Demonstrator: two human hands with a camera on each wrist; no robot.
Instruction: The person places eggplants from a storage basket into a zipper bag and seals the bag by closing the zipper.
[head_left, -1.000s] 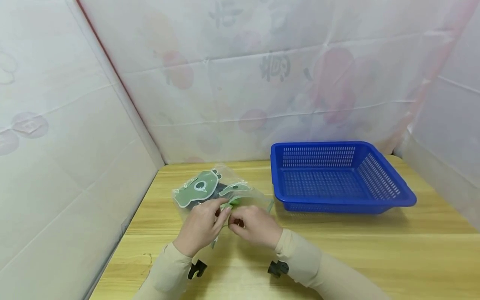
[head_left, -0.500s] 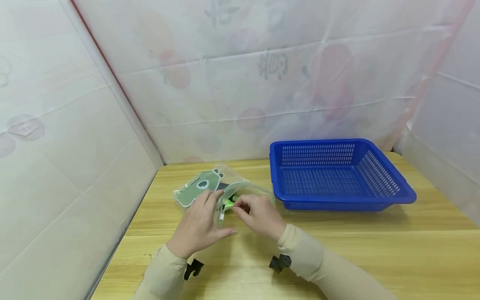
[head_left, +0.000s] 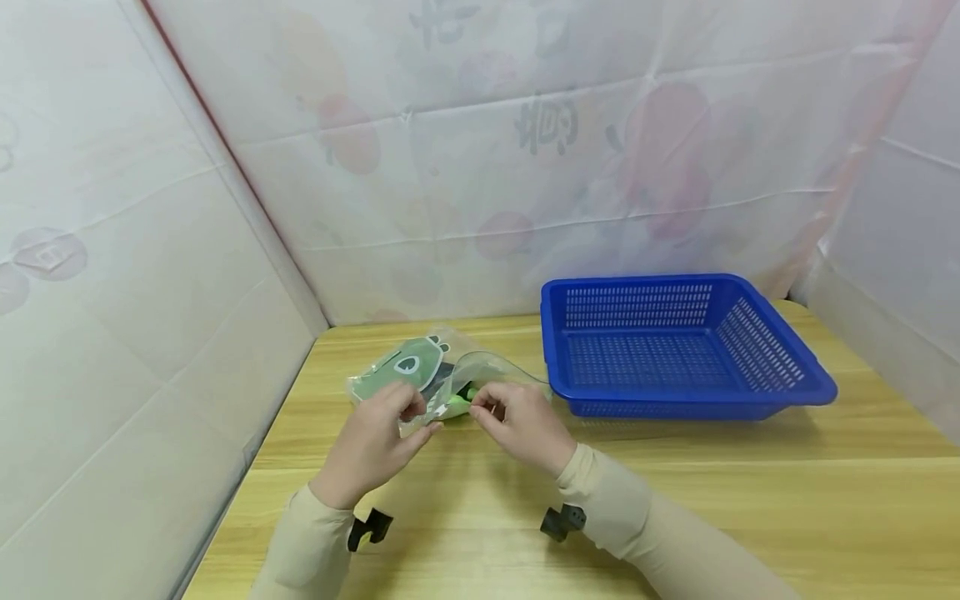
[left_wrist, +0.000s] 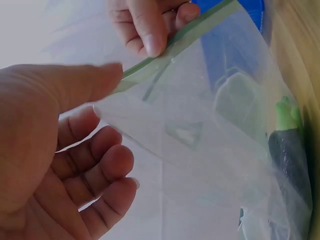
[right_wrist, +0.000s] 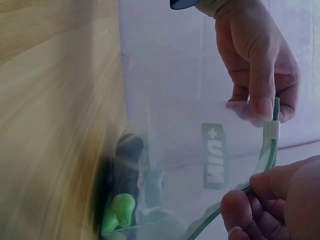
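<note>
A clear zip bag (head_left: 405, 367) with a green bear print lies on the table, its green-edged mouth raised toward me. My left hand (head_left: 371, 446) pinches the corner of the mouth between thumb and forefinger, close to the white slider (right_wrist: 274, 130). Further along the same edge, my right hand (head_left: 521, 421) pinches the green zip strip (left_wrist: 185, 32) between thumb and curled forefinger. Inside the bag, low against the table, lies a dark eggplant-like thing (right_wrist: 127, 167) with a light green end (left_wrist: 287, 115). Its far part is hidden by the bag's film in the head view.
A blue slotted basket (head_left: 558, 350) stands on the wooden table (head_left: 750, 492) to the right, right beside the bag. White printed cloth (head_left: 480, 167) walls in the table at the back and both sides.
My left hand, spread against the bag's mouth half a second ago, has drawn left and now pinches its corner. The hands have moved apart; the right one stays at the zip edge.
</note>
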